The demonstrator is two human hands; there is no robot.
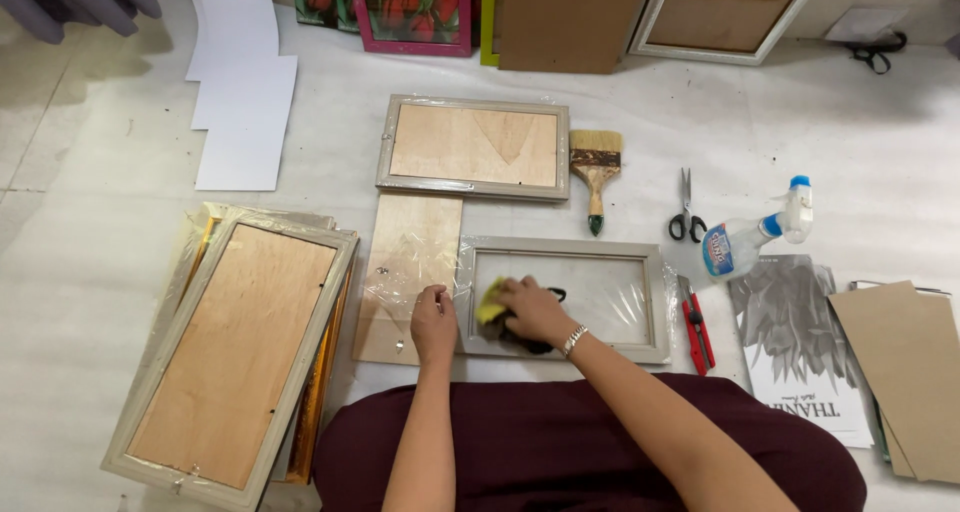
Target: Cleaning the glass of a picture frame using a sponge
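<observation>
A pale grey picture frame [640, 255] lies face down on the floor in front of me, its glass pane showing. My right hand [533, 309] presses a yellow and dark cleaning cloth [492, 303] on the left part of the glass. My left hand [432, 322] rests with fingertips on the frame's left edge, over clear plastic wrap [405, 282]. A plywood backing board [415, 242] lies under that wrap, just left of the frame.
A second grey frame [472, 146] lies beyond, beside a paintbrush [595, 167]. Scissors [686, 208], a spray bottle [752, 235] and a red cutter [696, 327] sit to the right. Stacked frames [235, 347] at left, white sheets [243, 92] far left, printed poster [800, 347], cardboard [905, 372].
</observation>
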